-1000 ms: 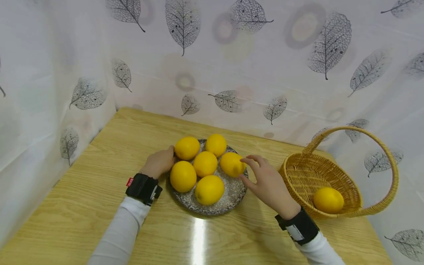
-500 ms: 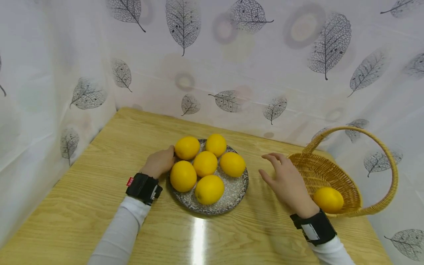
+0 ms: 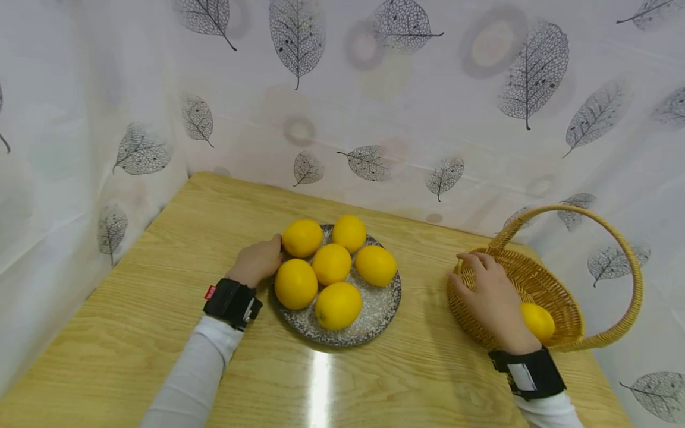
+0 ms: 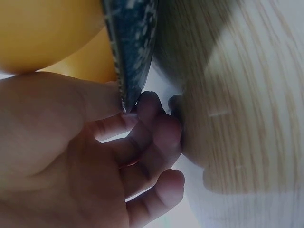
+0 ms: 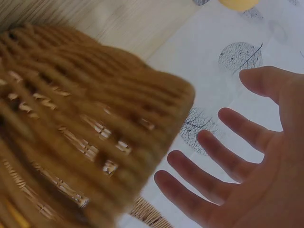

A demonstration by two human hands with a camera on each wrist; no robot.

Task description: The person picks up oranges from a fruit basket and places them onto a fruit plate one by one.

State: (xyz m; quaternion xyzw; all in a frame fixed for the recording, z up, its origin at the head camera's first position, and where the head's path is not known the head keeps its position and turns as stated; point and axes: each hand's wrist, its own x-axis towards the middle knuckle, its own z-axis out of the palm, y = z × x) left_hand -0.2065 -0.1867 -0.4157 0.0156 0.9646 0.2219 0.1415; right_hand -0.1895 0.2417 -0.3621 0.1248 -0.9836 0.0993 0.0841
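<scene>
Several yellow lemons [image 3: 332, 264] lie on a speckled grey plate [image 3: 377, 312] in the middle of the head view. My left hand [image 3: 258, 261] pinches the plate's left rim. The left wrist view has the plate edge [image 4: 134, 38] between the thumb and the curled fingers [image 4: 166, 133]. Over the left rim of a wicker basket [image 3: 553, 288] is my right hand [image 3: 492, 300], holding nothing. Its fingers are spread and lightly bent beside the basket wall [image 5: 118, 104] in the right wrist view. One lemon [image 3: 537, 322] sits in the basket, partly hidden by that hand.
The basket's tall arched handle [image 3: 637, 285] rises on the right. Plate and basket stand apart on a wooden table [image 3: 225, 202]. A white curtain [image 3: 342, 113] with a leaf print surrounds the table at the back and sides.
My right hand has moved right, away from the plate's rightmost lemon to the basket's near-left rim. That lemon stays on the plate. My left hand has not moved.
</scene>
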